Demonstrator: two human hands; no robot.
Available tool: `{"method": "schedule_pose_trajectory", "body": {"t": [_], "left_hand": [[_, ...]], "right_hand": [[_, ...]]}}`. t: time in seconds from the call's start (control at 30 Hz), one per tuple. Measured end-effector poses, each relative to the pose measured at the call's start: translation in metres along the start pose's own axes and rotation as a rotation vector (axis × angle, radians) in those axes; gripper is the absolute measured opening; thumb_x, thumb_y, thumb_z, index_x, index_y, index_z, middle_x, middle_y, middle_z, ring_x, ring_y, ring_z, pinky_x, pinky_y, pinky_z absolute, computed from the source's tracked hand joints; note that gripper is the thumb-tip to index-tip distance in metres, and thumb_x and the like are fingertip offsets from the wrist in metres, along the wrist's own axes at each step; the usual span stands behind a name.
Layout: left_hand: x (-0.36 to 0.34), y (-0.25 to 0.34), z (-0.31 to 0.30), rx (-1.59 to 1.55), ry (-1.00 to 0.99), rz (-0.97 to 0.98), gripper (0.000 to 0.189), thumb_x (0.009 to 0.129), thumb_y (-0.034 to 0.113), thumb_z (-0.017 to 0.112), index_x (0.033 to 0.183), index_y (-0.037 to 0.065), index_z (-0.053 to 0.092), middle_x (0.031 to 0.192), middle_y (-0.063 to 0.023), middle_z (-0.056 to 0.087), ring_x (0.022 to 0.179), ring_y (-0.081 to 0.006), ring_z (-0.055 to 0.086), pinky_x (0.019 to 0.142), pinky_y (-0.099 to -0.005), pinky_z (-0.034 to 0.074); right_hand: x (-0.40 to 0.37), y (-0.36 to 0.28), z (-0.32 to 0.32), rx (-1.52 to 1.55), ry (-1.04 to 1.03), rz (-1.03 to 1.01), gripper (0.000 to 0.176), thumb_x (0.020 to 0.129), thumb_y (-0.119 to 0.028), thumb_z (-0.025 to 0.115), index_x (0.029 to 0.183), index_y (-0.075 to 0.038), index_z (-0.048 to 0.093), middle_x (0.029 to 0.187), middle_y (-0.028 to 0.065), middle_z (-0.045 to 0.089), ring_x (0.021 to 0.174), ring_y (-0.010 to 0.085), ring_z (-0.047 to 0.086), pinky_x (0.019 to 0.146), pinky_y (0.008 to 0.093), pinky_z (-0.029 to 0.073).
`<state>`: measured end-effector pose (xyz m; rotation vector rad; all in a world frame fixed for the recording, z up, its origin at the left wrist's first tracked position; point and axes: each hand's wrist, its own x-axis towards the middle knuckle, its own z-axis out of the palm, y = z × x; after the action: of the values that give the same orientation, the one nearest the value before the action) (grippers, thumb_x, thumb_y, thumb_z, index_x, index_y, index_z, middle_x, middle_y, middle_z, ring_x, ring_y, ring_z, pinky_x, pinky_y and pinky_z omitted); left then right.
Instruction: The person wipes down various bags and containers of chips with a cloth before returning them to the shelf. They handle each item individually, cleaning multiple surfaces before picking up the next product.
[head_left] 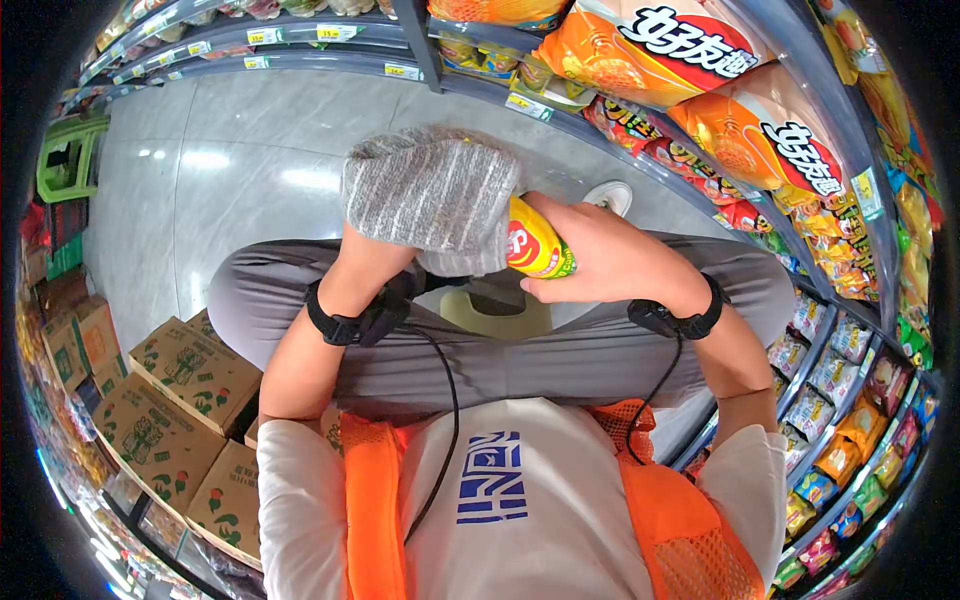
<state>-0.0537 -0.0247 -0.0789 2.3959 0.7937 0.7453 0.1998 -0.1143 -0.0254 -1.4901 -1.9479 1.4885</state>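
Observation:
A grey striped cloth (435, 190) is wrapped over my left hand (385, 255), whose fingers are hidden beneath it. My right hand (585, 250) is closed round a yellow and green can (535, 240) with a red logo. The can is tilted, and the cloth covers its far end. Both hands are above my lap, close together. Below them, between my legs, is a pale green stool (495, 316).
Shelves with snack bags (700, 50) curve along the right and front. Cardboard boxes (160, 430) are stacked at the lower left. A green crate (72, 160) stands at the far left on the grey floor. A white shoe (612, 196) shows beyond my right hand.

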Motion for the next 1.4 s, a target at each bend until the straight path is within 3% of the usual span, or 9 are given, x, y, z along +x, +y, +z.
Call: {"method": "schedule_pose_trajectory", "body": {"t": [0.23,0.33,0.43,0.57,0.63,0.77,0.83,1.17,1.4], "left_hand": [[-0.012,-0.016,0.002,0.632,0.103,-0.036,0.042,0.091,0.017,0.062,0.131,0.008,0.057,0.132,-0.0138,0.058,0.124,-0.0325,0.053,0.109,-0.0470,0.037],[0.025,-0.010,-0.011,-1.201,0.662,-0.753,0.046,0.099,0.034,0.053,0.136,0.006,0.051,0.137,-0.0138,0.055,0.127,-0.0314,0.050,0.111,-0.0488,0.034],[0.038,-0.018,-0.044,-1.476,0.615,-0.632,0.065,0.098,0.057,0.041,0.135,0.005,0.051,0.139,-0.0146,0.053,0.128,-0.0324,0.049,0.113,-0.0509,0.033],[0.023,-0.009,-0.067,-1.369,0.664,-0.681,0.066,0.097,0.058,0.045,0.137,0.006,0.048,0.135,-0.0110,0.055,0.123,-0.0285,0.052,0.108,-0.0476,0.039],[0.016,-0.017,-0.065,-1.838,0.343,-0.372,0.067,0.095,0.058,0.048,0.137,0.006,0.048,0.134,-0.0132,0.056,0.121,-0.0289,0.054,0.105,-0.0471,0.042],[0.008,-0.026,-0.062,-1.594,0.269,-0.392,0.065,0.098,0.056,0.043,0.141,0.008,0.047,0.142,-0.0127,0.052,0.133,-0.0298,0.046,0.107,-0.0466,0.038],[0.035,0.014,-0.059,-1.324,0.726,-0.860,0.065,0.099,0.055,0.039,0.143,0.007,0.044,0.143,-0.0147,0.050,0.136,-0.0325,0.042,0.111,-0.0506,0.035],[-0.002,-0.027,-0.055,-1.683,0.404,-0.504,0.061,0.100,0.057,0.038,0.137,0.009,0.048,0.136,-0.0079,0.054,0.125,-0.0248,0.051,0.108,-0.0411,0.037],[-0.001,-0.022,-0.051,-1.457,0.482,-0.726,0.059,0.101,0.055,0.037,0.138,0.010,0.048,0.137,-0.0071,0.053,0.128,-0.0244,0.048,0.110,-0.0417,0.036]], "right_hand": [[0.001,0.000,-0.006,-0.058,0.017,0.004,0.060,0.073,-0.028,0.077,0.118,0.000,0.050,0.090,0.0217,0.066,0.081,0.0414,0.065,0.070,0.0444,0.052],[0.004,0.033,0.000,-0.042,0.063,-0.036,0.062,0.074,-0.026,0.078,0.121,0.000,0.049,0.094,0.0200,0.065,0.084,0.0362,0.066,0.071,0.0420,0.052],[0.010,0.047,0.003,0.406,0.098,0.187,0.058,0.079,-0.022,0.077,0.126,-0.002,0.050,0.104,0.0090,0.066,0.090,0.0207,0.065,0.079,0.0346,0.051],[0.029,0.117,0.017,0.578,0.338,0.238,0.049,0.078,-0.014,0.078,0.121,-0.004,0.056,0.109,0.0017,0.066,0.099,0.0128,0.061,0.088,0.0293,0.048],[0.036,0.158,0.016,0.648,0.432,0.301,0.044,0.075,-0.011,0.080,0.114,-0.003,0.062,0.107,0.0017,0.067,0.099,0.0130,0.061,0.089,0.0298,0.048],[0.051,0.193,0.002,0.389,0.707,0.280,0.036,0.074,-0.011,0.081,0.106,-0.005,0.066,0.099,0.0028,0.069,0.090,0.0146,0.065,0.080,0.0297,0.051],[0.053,0.198,-0.006,0.539,0.738,0.348,0.036,0.074,-0.012,0.081,0.106,-0.004,0.066,0.099,0.0024,0.069,0.090,0.0143,0.065,0.080,0.0296,0.051],[0.073,0.216,-0.012,0.335,0.902,0.316,0.040,0.075,-0.020,0.083,0.107,-0.001,0.067,0.105,0.0054,0.071,0.094,0.0162,0.065,0.087,0.0303,0.051],[0.091,0.216,-0.008,0.371,0.887,0.227,0.040,0.076,-0.016,0.083,0.110,-0.001,0.067,0.108,0.0068,0.071,0.097,0.0174,0.066,0.088,0.0307,0.051]]}}
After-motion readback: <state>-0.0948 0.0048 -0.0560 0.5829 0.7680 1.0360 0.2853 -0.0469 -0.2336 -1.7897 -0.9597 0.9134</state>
